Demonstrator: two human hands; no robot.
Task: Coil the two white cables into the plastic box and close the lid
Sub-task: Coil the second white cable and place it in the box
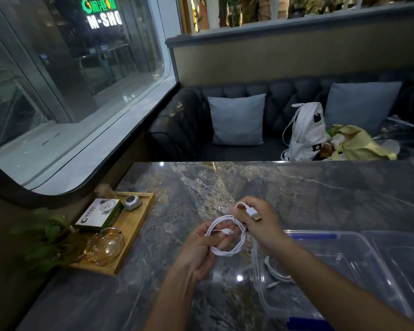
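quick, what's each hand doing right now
Left hand: closed on the coiled white cable.
Right hand: closed, pinching the same cable's USB plug.

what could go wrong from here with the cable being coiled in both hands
The white coiled cable is held only loosely by the left hand; its loops could spring open once released. The right hand pinches the free USB plug end, which may unwind. The other white cable already lies in the clear plastic box, so dropping this coil in could tangle them.
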